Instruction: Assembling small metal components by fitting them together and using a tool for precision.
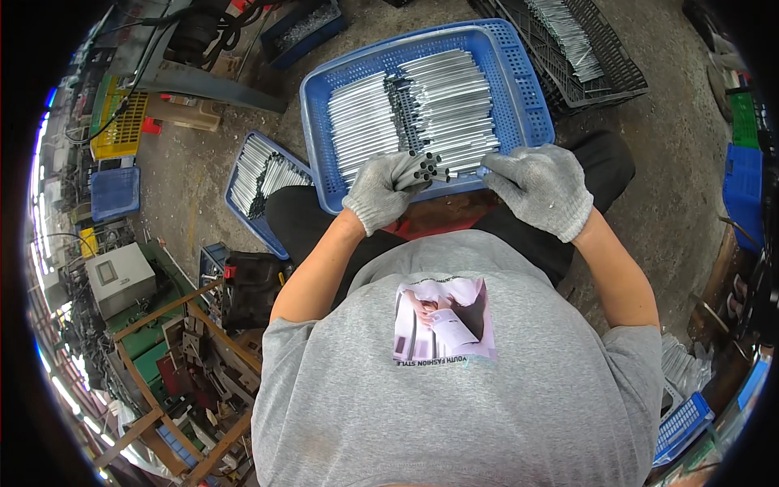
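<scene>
My left hand (pixel 378 195), in a grey knit glove, is closed round a bundle of thin metal tubes (pixel 425 167), their dark hollow ends pointing right. It is over the near edge of a blue plastic basket (pixel 312 122). Inside the basket, silvery tubes lie in two stacks, a left stack (pixel 361 122) and a longer right stack (pixel 450 97). Gloved as well, my right hand (pixel 540 188) is at the basket's near right edge, thumb and fingers drawn together close to the tube ends. Whatever lies between those fingertips is hidden.
A smaller blue basket (pixel 237 191) of tubes stands on the floor by my left leg. Beyond the large basket at the right is a black crate (pixel 617 77) with more tubes. Farther left are a metal machine leg (pixel 211 91), a grey box (pixel 122 276) and a wooden frame (pixel 134 377).
</scene>
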`<state>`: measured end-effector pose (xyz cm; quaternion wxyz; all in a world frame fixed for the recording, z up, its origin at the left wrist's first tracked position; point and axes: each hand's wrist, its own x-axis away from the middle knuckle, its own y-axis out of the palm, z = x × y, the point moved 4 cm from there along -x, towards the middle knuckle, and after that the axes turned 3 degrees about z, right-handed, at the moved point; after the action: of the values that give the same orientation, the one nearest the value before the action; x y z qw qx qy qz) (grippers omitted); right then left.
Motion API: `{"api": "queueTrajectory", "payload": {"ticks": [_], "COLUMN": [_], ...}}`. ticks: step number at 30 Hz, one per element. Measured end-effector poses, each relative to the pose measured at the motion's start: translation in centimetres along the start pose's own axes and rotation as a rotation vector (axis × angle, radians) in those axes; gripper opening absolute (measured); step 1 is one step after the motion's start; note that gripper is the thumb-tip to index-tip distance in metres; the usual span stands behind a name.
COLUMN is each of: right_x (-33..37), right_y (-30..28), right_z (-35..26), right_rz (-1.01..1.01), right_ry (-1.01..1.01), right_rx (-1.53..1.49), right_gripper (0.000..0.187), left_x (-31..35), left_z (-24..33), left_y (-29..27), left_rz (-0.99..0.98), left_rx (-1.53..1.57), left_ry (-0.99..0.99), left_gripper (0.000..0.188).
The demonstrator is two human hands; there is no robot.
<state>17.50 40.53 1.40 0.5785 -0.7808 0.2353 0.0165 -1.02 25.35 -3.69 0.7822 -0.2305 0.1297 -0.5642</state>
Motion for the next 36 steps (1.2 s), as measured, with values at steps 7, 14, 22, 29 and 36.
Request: {"api": "queueTrajectory", "payload": {"ticks": [7,14,22,29,36], "right_x": [0.3,0.2,0.5,-0.3,-0.6], "right_y": [0.2,-0.6,0.8,0.2,0.6], "right_z": [0.1,-0.9,0.4,0.7,1.1], "right_rz": [0.047,-0.077,-0.193,-0.134,-0.242], "right_ry": [-0.024,0.032,0.148,0.199,0.233], "right_rx": [0.001,-0.099,-0.040,-0.160,-0.166], "right_gripper": [0.012,0.014,0.016,0.014,0.014], "left_x": [-0.1,0.0,-0.3,-0.5,-1.0], "left_z": [-0.1,1.7,2.1,2.1,1.1], "left_y": [0.2,0.3,0.2,0.0,0.2], "left_rz": [-0.026,0.155,0.175,0.161,0.131], "left_rx": [-0.020,-0.188,-0.328,-0.346,-0.321], "left_ry": [0.018,0.183,0.265,0.281,0.222], "left_gripper": [0.013,0.026,0.040,0.041,0.041]}}
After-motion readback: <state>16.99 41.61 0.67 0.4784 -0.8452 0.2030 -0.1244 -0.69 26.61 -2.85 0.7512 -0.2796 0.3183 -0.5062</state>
